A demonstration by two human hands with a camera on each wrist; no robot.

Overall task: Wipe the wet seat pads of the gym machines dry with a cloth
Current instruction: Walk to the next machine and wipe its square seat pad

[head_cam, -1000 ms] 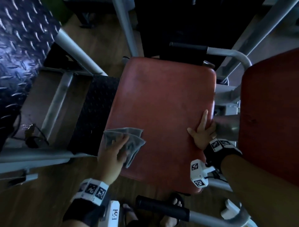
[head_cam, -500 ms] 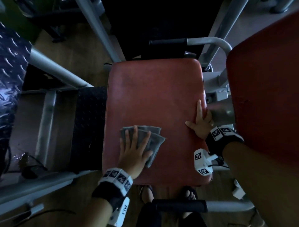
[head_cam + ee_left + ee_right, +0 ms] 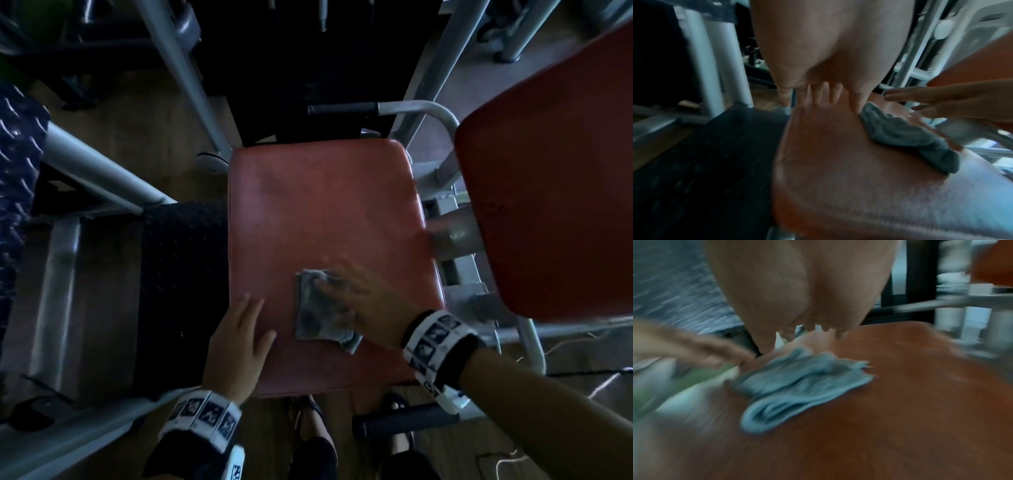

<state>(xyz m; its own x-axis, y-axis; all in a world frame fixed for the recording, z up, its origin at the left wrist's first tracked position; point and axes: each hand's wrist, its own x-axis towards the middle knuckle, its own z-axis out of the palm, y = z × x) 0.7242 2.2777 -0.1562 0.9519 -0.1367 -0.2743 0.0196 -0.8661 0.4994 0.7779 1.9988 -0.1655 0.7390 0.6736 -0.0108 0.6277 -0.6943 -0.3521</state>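
Cloth (image 3: 322, 313) lay crumpled on the red seat pad (image 3: 318, 205), toward its near edge and right of centre. The right hand (image 3: 363, 301) hovered over it, blurred, fingers spread straight, gripping nothing. The left hand (image 3: 239, 339) rested flat and open on the pad, just left of the cloth. The step in hand seemed a handover of the cloth between wiping strokes; the next move called for pressing the cloth down and sweeping toward the pad's far edge.
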